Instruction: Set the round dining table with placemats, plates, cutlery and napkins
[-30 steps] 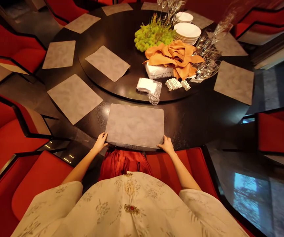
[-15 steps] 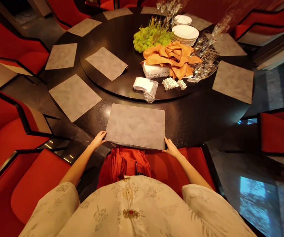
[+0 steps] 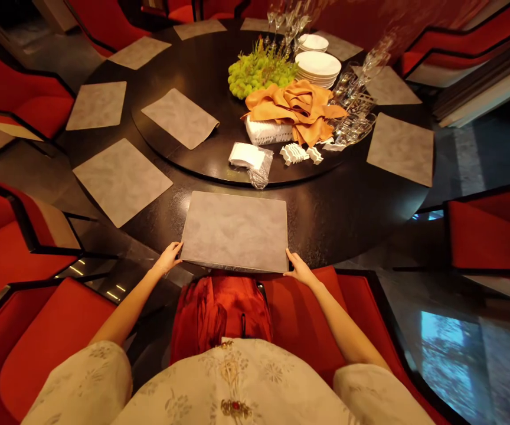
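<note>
A grey mottled placemat (image 3: pixel 235 231) lies at the near edge of a dark round table (image 3: pixel 339 224). My left hand (image 3: pixel 167 257) grips its near left corner from the side. My right hand (image 3: pixel 300 269) has its fingers on the near right corner. Both forearms reach out from cream embroidered sleeves (image 3: pixel 87 378). Below the mat's near edge hangs a red pleated cloth (image 3: pixel 219 313), and part of it is hidden by my own garment.
A dark turntable (image 3: pixel 193 162) holds a green centrepiece (image 3: pixel 259 74), stacked white plates (image 3: pixel 317 68), orange napkins (image 3: pixel 294 109), glassware (image 3: pixel 352 118) and a white packet in plastic (image 3: pixel 249 162). Several more placemats (image 3: pixel 122 182) ring the table. Red chairs (image 3: pixel 55 336) surround it.
The view has shifted back and left, so less of my garment shows. The mat sits a little lower in the picture, and both hands remain at its near corners.
</note>
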Demonstrator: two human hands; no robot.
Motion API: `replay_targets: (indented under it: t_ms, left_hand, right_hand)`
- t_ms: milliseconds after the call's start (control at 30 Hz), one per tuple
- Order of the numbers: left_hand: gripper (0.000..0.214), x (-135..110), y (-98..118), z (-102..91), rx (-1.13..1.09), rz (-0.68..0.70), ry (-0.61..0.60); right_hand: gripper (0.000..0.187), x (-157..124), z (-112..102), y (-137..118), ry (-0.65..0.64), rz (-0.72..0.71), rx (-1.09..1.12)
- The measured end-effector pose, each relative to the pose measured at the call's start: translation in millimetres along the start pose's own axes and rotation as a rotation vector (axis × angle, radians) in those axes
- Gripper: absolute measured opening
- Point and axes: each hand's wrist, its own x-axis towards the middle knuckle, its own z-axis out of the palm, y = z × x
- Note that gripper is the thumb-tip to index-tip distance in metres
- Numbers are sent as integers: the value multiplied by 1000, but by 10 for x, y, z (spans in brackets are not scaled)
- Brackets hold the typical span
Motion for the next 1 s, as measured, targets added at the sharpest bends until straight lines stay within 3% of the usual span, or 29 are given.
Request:
replay_targets:
  t_ms: [233, 533, 733, 1000]
  left_hand:
    - [65, 0, -5, 18, -13, 28, 13]
    - [60, -13, 71, -55, -56, -18, 6]
    - [55, -24, 96, -49, -102, -14, -9]
    - [60, -35, 281, -67, 21, -164, -48]
  right_hand:
    - [102, -43, -40, -13, -28, 6, -30]
    - [102, -10, -156, -208, -95, 66, -103]
    - [102, -22, -157, -137, -93, 60, -60]
    - [94, -115, -152, -55, -137, -46, -99]
